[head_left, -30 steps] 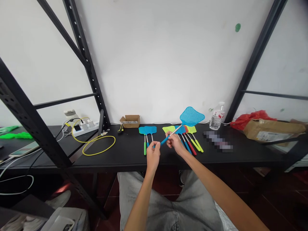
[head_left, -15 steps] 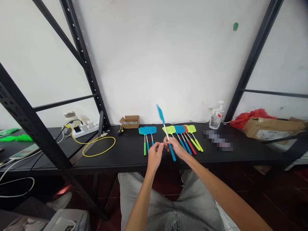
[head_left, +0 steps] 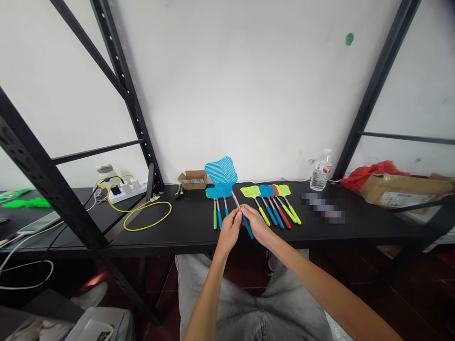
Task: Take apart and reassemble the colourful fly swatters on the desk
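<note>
A blue fly swatter (head_left: 221,171) is raised over the table, its mesh head turned face-on and tilted up to the left. My right hand (head_left: 255,222) is closed around its metal shaft just above the blue grip. Beside it, my left hand (head_left: 230,229) pinches the same shaft; its fingertips meet those of the right. Behind the raised head lie a few more swatters (head_left: 222,192), blue and green, partly covered by it. To the right of my hands is a row of several swatters, with a yellow-green one (head_left: 251,191), blue ones (head_left: 266,191) and a red handle (head_left: 285,219).
A small open cardboard box (head_left: 194,180) stands by the wall, with a coiled yellow cable (head_left: 147,217) and a power strip (head_left: 130,192) farther left. On the right are a water bottle (head_left: 321,171), a blurred patch and a larger carton (head_left: 400,191). Black rack posts flank the table.
The held swatter has rotated from edge-on to face-on, and its head has swung left over the left group. My left hand has closed onto the shaft beside my right.
</note>
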`<state>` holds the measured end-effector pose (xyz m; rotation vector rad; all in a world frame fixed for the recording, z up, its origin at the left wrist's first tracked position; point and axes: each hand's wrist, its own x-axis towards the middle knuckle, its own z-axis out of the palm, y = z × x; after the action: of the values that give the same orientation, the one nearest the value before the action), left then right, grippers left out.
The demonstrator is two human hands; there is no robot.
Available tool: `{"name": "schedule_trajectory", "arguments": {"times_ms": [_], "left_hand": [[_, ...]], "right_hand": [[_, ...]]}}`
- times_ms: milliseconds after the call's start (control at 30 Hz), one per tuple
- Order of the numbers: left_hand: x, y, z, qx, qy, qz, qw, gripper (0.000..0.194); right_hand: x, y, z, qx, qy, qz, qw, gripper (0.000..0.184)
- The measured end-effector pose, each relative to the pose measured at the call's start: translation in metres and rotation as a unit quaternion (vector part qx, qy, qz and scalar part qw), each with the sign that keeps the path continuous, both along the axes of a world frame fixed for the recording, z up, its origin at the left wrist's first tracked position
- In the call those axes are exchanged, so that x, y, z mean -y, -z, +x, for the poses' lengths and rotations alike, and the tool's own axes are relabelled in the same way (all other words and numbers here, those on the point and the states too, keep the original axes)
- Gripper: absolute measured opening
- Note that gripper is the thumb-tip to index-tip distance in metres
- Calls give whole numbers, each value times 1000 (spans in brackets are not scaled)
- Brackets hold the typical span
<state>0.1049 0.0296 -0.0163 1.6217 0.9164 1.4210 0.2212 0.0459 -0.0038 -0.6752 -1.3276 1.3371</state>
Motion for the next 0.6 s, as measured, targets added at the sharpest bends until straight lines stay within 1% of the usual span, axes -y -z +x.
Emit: {"name": "schedule_trajectory", "arguments": {"times_ms": [133,233,300,367,433,500,600], "left_hand": [[4,-4,-2,2,29,-24,999,42],[9,-9,-3,-12,65,-27,997,40],[12,-11,-3,-33,75,-25,996,38],[13,-12,-3,-37,72,-27,996,37],[12,-12,-2,-30,65,-30,997,38],[10,-10,-2,-29,61,-25,997,39],[7,-6,-1,-33,57,-12,998,42]], "right_hand": [[-3,-9,2,-59,-6,-70,996,35],[-9,-19,4,-106,-2,-107,989,34],[-13,-24,5,-136,10,-121,983,31],[-15,-27,3,-150,15,-117,982,31],[-14,-26,1,-130,10,-102,986,33],[-10,-24,-2,-89,1,-89,992,37],[-7,-21,-6,-65,-1,-92,994,40]]}}
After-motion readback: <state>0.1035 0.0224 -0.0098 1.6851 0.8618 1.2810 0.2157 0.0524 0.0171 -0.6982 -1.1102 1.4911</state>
